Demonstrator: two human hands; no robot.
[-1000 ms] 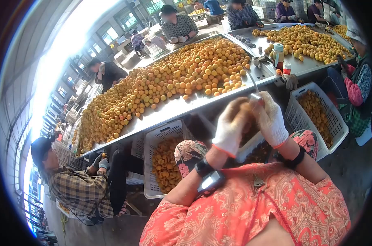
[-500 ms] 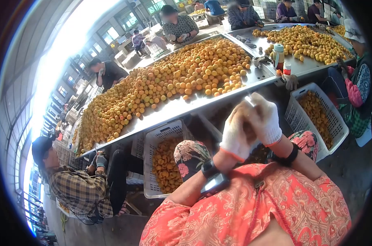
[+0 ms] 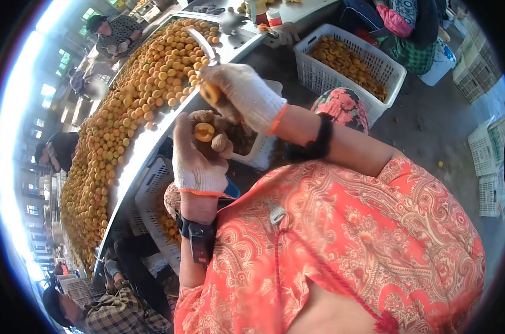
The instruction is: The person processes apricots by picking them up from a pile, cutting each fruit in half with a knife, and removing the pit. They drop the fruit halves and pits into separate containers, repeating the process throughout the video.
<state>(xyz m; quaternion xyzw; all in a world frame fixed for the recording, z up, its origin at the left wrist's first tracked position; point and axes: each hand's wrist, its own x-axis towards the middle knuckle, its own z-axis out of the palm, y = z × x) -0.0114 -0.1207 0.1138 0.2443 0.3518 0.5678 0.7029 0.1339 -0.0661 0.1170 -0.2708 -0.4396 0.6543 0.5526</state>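
Both my hands wear white, stained gloves. My left hand [image 3: 201, 153] is curled round an orange fruit half [image 3: 204, 132] whose cut face shows a hollow. Above and to the right, my right hand [image 3: 238, 94] grips another fruit half [image 3: 210, 93] together with a knife, its curved blade [image 3: 202, 45] pointing up and left over the heap. The two hands are close together in front of the metal table edge [image 3: 177, 111]. A large heap of whole orange fruits [image 3: 119, 119] covers the table beyond them.
A white crate of cut fruit [image 3: 350, 64] stands at the upper right beside a seated person [image 3: 411, 33]. Another crate [image 3: 158, 195] is below the table. A person in a checked shirt [image 3: 124, 314] sits lower left. A red-labelled jar [image 3: 274, 18] stands on the table.
The view has swung to the right and tilted. My hands, pressed together before, are now apart, with a fruit half showing in each and the blade in plain sight.
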